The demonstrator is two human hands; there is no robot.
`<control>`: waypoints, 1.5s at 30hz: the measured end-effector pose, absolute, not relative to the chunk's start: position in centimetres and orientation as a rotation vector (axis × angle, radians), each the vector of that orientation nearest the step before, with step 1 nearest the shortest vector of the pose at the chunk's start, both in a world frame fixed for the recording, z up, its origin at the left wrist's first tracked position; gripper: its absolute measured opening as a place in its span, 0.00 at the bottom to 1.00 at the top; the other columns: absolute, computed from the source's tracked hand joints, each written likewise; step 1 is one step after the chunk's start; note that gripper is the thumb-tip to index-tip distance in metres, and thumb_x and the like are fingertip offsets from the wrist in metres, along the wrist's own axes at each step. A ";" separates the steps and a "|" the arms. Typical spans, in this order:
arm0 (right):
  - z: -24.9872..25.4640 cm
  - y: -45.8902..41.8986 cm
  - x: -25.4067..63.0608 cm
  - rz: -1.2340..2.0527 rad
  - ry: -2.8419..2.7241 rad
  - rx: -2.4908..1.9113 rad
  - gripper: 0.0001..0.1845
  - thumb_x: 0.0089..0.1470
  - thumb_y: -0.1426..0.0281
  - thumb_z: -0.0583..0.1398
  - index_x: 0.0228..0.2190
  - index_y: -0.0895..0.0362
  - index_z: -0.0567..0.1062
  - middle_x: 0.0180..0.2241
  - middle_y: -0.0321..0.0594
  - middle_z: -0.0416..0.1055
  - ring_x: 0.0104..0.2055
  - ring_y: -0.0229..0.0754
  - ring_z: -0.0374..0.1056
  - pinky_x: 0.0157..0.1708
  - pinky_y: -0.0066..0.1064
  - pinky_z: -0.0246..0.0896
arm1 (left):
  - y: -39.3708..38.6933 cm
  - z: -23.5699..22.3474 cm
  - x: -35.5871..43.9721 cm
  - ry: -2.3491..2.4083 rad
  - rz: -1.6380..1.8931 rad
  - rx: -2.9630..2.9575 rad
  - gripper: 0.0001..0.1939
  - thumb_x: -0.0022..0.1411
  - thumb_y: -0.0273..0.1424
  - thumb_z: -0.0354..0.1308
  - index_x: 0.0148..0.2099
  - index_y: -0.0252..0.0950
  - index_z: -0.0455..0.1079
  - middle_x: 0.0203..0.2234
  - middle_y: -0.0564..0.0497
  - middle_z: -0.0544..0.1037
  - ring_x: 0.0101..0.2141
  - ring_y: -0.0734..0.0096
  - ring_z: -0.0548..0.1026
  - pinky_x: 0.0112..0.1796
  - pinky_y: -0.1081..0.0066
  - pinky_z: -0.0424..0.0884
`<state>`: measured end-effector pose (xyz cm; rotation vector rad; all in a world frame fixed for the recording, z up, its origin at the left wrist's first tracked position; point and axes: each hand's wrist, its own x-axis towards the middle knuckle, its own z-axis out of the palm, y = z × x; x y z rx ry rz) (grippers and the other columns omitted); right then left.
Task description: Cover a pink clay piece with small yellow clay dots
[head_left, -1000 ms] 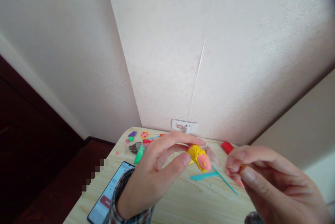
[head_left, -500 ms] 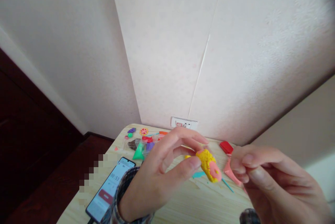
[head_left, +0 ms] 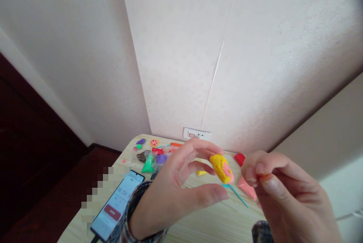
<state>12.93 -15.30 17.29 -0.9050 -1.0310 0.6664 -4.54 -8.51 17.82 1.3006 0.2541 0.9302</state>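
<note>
My left hand (head_left: 181, 186) holds up a small clay piece (head_left: 221, 169), bumpy yellow over a pink core. It rests at the tips of the index and other fingers, while the thumb stands away below it. To the right, my right hand (head_left: 283, 190) is closed in a pinch, thumb against index finger. A trace of orange shows at that pinch, too small to name. Beneath the clay piece, a thin teal stick (head_left: 238, 196) lies on the table.
On the light wood table (head_left: 198, 220) lie a phone (head_left: 117, 205) running a timer, green clay (head_left: 148, 164), purple clay (head_left: 162, 159), a round fruit-slice piece (head_left: 154, 143), a purple grape-like piece (head_left: 141, 141), a pink packet (head_left: 246, 188) and a red packet (head_left: 239, 159). A wall socket (head_left: 197, 134) sits behind.
My left thumb has come off the clay piece and dropped lower. The piece has turned, showing less pink. My right hand stays pinched and has shifted slightly left.
</note>
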 end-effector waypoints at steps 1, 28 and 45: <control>17.2 -15.4 13.0 0.642 -1.054 -0.910 0.10 0.55 0.59 0.74 0.28 0.49 0.83 0.25 0.33 0.77 0.29 0.34 0.73 0.31 0.17 0.73 | -8.5 17.9 -4.5 0.246 0.909 1.295 0.18 0.59 0.34 0.76 0.50 0.41 0.77 0.43 0.54 0.82 0.46 0.74 0.80 0.49 0.74 0.74; 18.2 -16.4 13.5 0.713 -1.160 -0.881 0.04 0.56 0.59 0.73 0.29 0.42 0.87 0.34 0.37 0.71 0.36 0.40 0.70 0.36 0.27 0.71 | -9.3 18.5 -3.4 0.213 0.690 1.450 0.21 0.69 0.44 0.65 0.59 0.42 0.80 0.54 0.43 0.84 0.54 0.57 0.81 0.56 0.60 0.76; 17.8 -16.3 13.9 0.710 -1.248 -0.925 0.04 0.57 0.62 0.72 0.30 0.41 0.86 0.34 0.36 0.71 0.37 0.40 0.70 0.36 0.27 0.69 | -9.3 19.3 -3.9 0.303 0.770 1.640 0.16 0.70 0.40 0.65 0.55 0.39 0.81 0.50 0.44 0.86 0.51 0.59 0.82 0.54 0.61 0.77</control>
